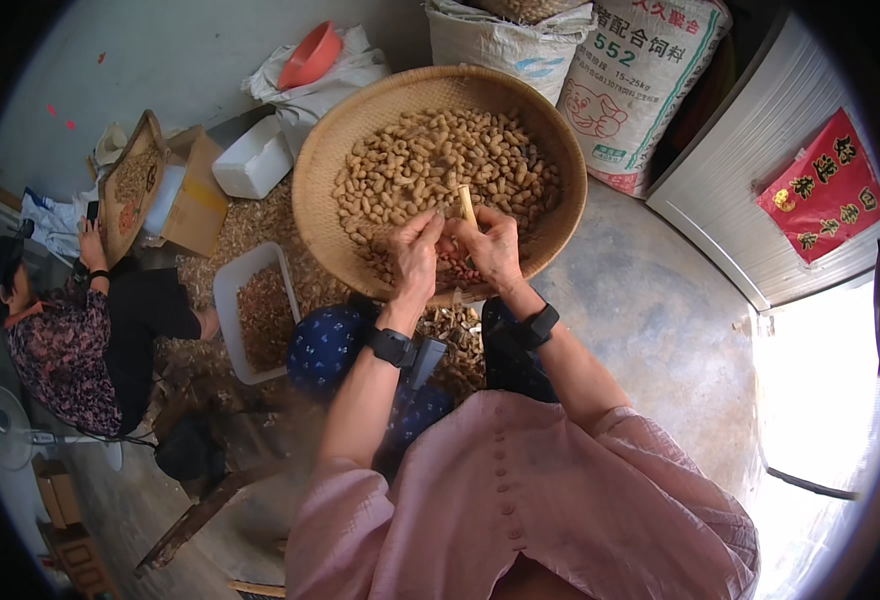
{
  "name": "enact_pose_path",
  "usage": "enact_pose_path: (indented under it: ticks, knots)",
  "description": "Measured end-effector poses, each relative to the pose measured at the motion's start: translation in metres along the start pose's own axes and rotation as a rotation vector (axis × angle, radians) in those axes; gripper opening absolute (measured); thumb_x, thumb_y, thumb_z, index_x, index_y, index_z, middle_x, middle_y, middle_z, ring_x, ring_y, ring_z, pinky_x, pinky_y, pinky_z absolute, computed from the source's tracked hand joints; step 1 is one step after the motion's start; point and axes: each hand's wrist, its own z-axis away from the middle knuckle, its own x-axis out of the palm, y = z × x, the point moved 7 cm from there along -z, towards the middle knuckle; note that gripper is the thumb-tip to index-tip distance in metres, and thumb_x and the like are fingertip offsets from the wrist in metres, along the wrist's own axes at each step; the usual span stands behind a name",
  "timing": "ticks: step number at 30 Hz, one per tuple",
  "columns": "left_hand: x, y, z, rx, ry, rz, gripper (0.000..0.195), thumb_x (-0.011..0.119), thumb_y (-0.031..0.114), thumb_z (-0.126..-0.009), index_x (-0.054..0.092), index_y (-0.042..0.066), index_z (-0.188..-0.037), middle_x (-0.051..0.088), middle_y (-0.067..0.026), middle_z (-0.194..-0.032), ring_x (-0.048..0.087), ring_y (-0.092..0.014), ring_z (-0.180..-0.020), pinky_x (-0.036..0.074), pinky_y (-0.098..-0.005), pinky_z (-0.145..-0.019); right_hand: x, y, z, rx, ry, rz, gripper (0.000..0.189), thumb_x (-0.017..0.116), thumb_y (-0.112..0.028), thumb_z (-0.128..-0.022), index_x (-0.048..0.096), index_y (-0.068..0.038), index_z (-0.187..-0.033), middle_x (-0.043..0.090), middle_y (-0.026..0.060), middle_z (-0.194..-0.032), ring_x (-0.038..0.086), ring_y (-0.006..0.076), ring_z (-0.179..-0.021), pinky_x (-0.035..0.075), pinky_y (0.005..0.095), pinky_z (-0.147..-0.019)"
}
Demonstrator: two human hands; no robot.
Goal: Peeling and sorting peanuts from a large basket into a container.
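A large round woven bamboo basket (312, 180) lies before me, holding a broad heap of unshelled peanuts (440, 150). Shelled reddish peanut kernels (459, 268) are gathered at its near side, below my hands. My left hand (416, 251) is over that near side, thumb and fingertips pinched together; whatever lies between them is too small to make out. Close beside it, my right hand (491, 244) is closed around a short pale stick, perhaps bamboo (468, 204), which points up and away from me. The fingertips of both hands nearly meet.
A white plastic tub (222, 292) of reddish bits stands left of the basket, among shells on the floor. Further left sits another person (65, 330) with a tilted woven tray (136, 187). A foam box (252, 161), a cardboard box (198, 199) and woven sacks (620, 90) stand beyond.
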Motion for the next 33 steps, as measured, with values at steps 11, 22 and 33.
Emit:
enact_pose_path:
  ticks: [11,22,33]
  knots:
    - [0.009,-0.006,-0.001,-0.148,-0.124,0.281,0.017,0.047,0.013,-0.092,0.056,-0.002,-0.092,0.054,-0.0061,-0.07,0.049,-0.014,-0.06,0.046,-0.0297,-0.059,-0.011,0.019,-0.008,0.031,0.055,-0.215,0.011,0.056,-0.006,-0.079,0.06,0.003,-0.074,0.055,0.0032,-0.06,0.05,0.0077,-0.05,0.039,0.021,-0.045]
    - [-0.008,-0.019,-0.003,-0.323,-0.022,0.295,0.02,0.043,0.014,-0.091,0.055,0.005,-0.105,0.059,-0.0073,-0.091,0.057,-0.017,-0.077,0.048,-0.0311,-0.069,0.001,-0.004,0.001,-0.26,0.032,0.218,0.015,0.063,-0.007,-0.073,0.061,0.005,-0.082,0.058,0.0064,-0.069,0.053,0.0106,-0.059,0.044,0.0253,-0.053]
    - [-0.005,0.008,0.005,-0.264,-0.213,0.127,0.024,0.04,0.018,-0.09,0.053,0.005,-0.106,0.059,-0.0055,-0.093,0.058,-0.016,-0.077,0.049,-0.0276,-0.063,-0.001,0.006,-0.003,-0.142,-0.097,0.132,0.018,0.068,-0.01,-0.072,0.063,0.003,-0.083,0.059,0.0058,-0.074,0.053,0.0113,-0.065,0.043,0.0262,-0.058]
